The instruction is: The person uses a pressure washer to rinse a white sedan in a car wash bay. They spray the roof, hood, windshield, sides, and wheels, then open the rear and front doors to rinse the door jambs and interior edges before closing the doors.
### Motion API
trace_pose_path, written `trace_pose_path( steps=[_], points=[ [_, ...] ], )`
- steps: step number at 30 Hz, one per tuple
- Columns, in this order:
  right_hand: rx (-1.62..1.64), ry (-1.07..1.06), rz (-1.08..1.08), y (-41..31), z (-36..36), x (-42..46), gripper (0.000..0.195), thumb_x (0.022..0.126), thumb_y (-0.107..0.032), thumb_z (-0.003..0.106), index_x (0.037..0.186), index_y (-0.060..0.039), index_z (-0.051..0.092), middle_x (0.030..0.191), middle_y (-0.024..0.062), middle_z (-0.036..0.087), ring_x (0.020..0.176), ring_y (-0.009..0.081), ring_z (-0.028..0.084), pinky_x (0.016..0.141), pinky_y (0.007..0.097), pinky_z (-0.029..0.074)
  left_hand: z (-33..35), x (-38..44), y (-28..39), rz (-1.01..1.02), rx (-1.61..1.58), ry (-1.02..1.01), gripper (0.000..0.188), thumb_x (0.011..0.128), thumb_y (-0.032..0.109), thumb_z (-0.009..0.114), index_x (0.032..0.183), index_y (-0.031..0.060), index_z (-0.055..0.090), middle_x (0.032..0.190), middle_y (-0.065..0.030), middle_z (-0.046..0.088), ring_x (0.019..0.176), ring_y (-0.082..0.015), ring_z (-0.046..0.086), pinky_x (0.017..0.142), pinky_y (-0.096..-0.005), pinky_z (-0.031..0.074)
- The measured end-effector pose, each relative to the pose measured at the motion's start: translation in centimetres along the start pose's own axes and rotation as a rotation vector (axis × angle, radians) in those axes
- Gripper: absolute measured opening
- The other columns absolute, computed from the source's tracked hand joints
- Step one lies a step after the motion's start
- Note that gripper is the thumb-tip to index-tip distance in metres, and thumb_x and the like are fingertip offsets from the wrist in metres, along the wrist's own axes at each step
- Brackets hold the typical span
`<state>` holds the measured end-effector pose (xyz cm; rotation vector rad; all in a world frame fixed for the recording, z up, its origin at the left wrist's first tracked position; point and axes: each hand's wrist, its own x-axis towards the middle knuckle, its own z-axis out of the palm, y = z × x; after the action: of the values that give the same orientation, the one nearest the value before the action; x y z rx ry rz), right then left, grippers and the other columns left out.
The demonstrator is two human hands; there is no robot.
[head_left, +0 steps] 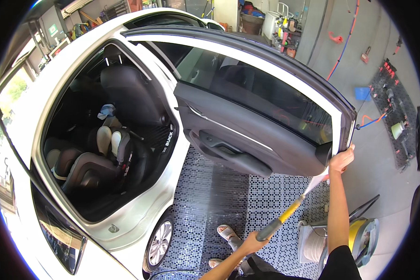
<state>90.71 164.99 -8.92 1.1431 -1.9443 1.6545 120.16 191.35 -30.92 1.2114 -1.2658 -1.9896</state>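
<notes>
My left hand (253, 242) is closed round the grey grip of a yellow-and-grey spray wand (289, 212). From its nozzle a white jet of spray (313, 185) fans out toward the lower rear corner of an open car door (231, 119). My right hand (342, 161) grips the trailing edge of that door, just below the window frame, its fingertips partly hidden. Black trim, an armrest and a dark window face me on the door's inner side. To the left, the white car body (140, 217) shows an open rear doorway with a child seat (94, 164) inside.
Grey plastic grating (227, 196) covers the floor under my sandalled feet. A yellow vacuum cleaner (365, 234) stands at the lower right beside a pale hose reel (315, 241). A tool pegboard (393, 115) and a blue-and-orange hose (346, 45) are along the right wall. The rear wheel (160, 241) is below.
</notes>
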Motion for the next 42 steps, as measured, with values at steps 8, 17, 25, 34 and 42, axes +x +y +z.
trace_pose_path(
  steps=[8, 17, 25, 34, 42],
  points=[
    [0.048, 0.036, -0.037, 1.9, 0.7, 0.5, 0.059, 0.107, -0.036, 0.026, 0.117, 0.0035, 0.069, 0.095, 0.0289, 0.071, 0.082, 0.0446, 0.065, 0.077, 0.0519, 0.048, 1.5, -1.4, -5.1, 0.262, -0.087, 0.281, 0.027, 0.084, 0.024, 0.077, 0.101, 0.0041, 0.071, 0.082, -0.0075, 0.071, 0.07, -0.0145, 0.066, 0.066, -0.0338, 0.054],
    [-0.194, -0.022, -0.097, 8.1, 2.9, 1.6, 0.053, 0.106, -0.029, 0.028, 0.123, 0.0023, 0.068, 0.117, 0.0268, 0.069, 0.105, 0.0464, 0.065, 0.091, 0.0502, 0.049, -17.8, -16.8, 5.1, 0.272, -0.314, 1.274, 0.015, 0.077, 0.004, 0.065, 0.091, 0.0026, 0.07, 0.08, -0.0037, 0.069, 0.072, -0.0142, 0.065, 0.066, -0.0323, 0.053],
    [-0.138, -0.033, -0.16, 11.7, 4.5, 2.5, 0.055, 0.107, -0.035, 0.027, 0.132, -0.008, 0.067, 0.129, 0.0189, 0.068, 0.118, 0.0419, 0.063, 0.1, 0.0446, 0.048, -23.9, -30.3, 7.0, 0.872, -0.518, 1.713, 0.031, 0.08, -0.007, 0.056, 0.111, -0.0049, 0.059, 0.08, -0.0068, 0.06, 0.073, -0.0166, 0.059, 0.071, -0.0289, 0.049],
    [0.089, -0.252, -0.004, 4.3, -0.3, 2.1, 0.06, 0.104, -0.039, 0.034, 0.135, 0.0041, 0.062, 0.14, 0.0245, 0.06, 0.132, 0.0407, 0.054, 0.114, 0.0403, 0.038, -16.8, -40.0, 6.6, 0.972, -0.561, 1.913, 0.037, 0.08, -0.005, 0.057, 0.117, -0.0066, 0.055, 0.079, -0.0091, 0.056, 0.071, -0.0188, 0.057, 0.073, -0.0306, 0.049],
    [0.23, -0.429, 0.026, -2.4, -7.7, -8.4, 0.054, 0.106, -0.032, 0.038, 0.137, 0.007, 0.058, 0.14, 0.0223, 0.06, 0.13, 0.0343, 0.056, 0.113, 0.0375, 0.038, -12.4, -53.4, 4.4, 0.922, -0.432, 2.009, 0.036, 0.084, -0.004, 0.057, 0.119, -0.0102, 0.052, 0.081, -0.0081, 0.052, 0.072, -0.0186, 0.054, 0.076, -0.0308, 0.049]
  ],
)
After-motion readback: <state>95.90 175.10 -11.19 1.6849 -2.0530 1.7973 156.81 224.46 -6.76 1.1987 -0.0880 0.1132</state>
